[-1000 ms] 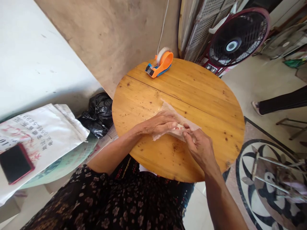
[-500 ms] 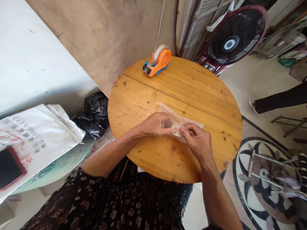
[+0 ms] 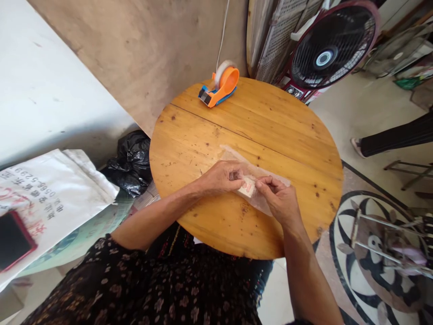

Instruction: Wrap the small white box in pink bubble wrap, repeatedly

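Between my hands is a small pale block (image 3: 248, 186) with red marks on its top face. Under it a translucent wrapping sheet (image 3: 262, 202) lies slantwise on the round wooden table (image 3: 291, 131). My left hand (image 3: 223, 177) is closed, thumb and fingertips pinching at the left end of the block. The fingers of my right hand (image 3: 282, 196) are pinched together at the block's right side, on what looks like a fold of the sheet. Their tips partly hide the sheet there.
An orange and blue tape dispenser (image 3: 221, 86) stands at the table's far edge. Left of the table are a black plastic bag (image 3: 130, 162), a white printed sack (image 3: 57, 180) and a phone (image 3: 15, 239). A fan (image 3: 333, 45) and a person's leg (image 3: 395, 137) are at right.
The block's red-marked face has come into view between my hands. More of the sheet shows below my fingers. Both hands stay near the same spot, with small finger shifts.
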Available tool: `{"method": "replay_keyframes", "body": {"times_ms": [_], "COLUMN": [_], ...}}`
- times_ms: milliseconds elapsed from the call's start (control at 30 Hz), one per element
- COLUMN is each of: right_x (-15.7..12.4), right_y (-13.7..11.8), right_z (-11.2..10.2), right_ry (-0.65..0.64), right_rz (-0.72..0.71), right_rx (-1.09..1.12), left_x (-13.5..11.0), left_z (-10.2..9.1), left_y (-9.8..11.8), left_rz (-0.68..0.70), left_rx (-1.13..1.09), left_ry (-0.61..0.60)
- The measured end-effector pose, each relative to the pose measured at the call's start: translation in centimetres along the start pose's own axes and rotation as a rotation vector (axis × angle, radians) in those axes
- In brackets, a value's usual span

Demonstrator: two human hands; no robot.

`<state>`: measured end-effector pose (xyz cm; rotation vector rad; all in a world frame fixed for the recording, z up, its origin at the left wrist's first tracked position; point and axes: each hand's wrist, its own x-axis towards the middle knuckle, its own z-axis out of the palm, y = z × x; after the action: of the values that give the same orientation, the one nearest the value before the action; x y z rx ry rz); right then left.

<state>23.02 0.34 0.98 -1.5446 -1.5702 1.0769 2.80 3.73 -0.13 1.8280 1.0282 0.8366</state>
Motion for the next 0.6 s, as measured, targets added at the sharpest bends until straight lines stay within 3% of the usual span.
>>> {"method": "replay_keyframes", "body": {"times_ms": [233, 367, 500, 600], "right_x": [0.34, 0.5, 0.05, -0.42], "right_y": [0.7, 0.97, 0.87, 0.66], "right_z": [0.47, 0.65, 0.87, 0.93], "right_ry": [0.03, 0.06, 0.124, 0.186], "right_rz": [0.116, 0.084, -0.049, -0.283], "right_rx": [0.122, 0.146, -0.065, -0.355], "left_x": [0.29, 0.42, 0.41, 0.34], "left_z": [0.06, 0.17, 0.14, 0.08], "left_y": [0.01, -0.13, -0.09, 0.04], "left_rz": [-0.102, -0.088, -0.05, -0.046], "left_rx": [-0.03, -0.05, -0.056, -0.062], "left_ry": [0.014, 0.013, 0.015, 0.02]}}
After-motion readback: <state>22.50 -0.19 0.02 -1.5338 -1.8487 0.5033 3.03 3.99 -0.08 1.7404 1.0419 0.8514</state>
